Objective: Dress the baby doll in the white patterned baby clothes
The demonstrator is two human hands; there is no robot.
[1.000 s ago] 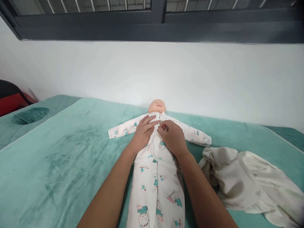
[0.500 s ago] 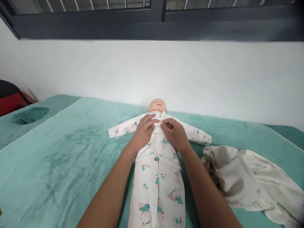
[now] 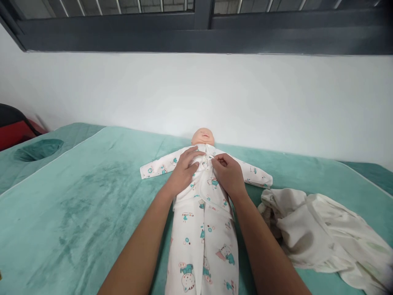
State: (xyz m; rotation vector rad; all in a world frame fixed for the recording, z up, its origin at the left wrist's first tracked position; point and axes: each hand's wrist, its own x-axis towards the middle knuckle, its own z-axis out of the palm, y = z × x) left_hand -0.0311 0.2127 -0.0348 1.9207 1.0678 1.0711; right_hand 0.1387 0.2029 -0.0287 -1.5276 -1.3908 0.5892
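Observation:
A baby doll [image 3: 203, 136] lies on its back on the teal bed cover [image 3: 76, 196], dressed in a white printed sleepsuit [image 3: 204, 237] with both sleeves spread sideways. My left hand [image 3: 183, 171] rests flat on the doll's chest, fingers stretched toward the collar. My right hand [image 3: 227, 174] sits on the other side of the chest, its fingers pinched on the sleepsuit's front flap near the neck. The two hands almost touch at the middle of the chest.
A crumpled cream garment [image 3: 322, 233] lies on the bed to the right of the doll. A white wall runs behind the bed under a dark window frame [image 3: 196, 28]. A red and black object [image 3: 14, 125] sits at the far left.
My right hand has slid a little to the right and up along the front flap, and the flap now lies more folded across the chest. The left hand has barely shifted.

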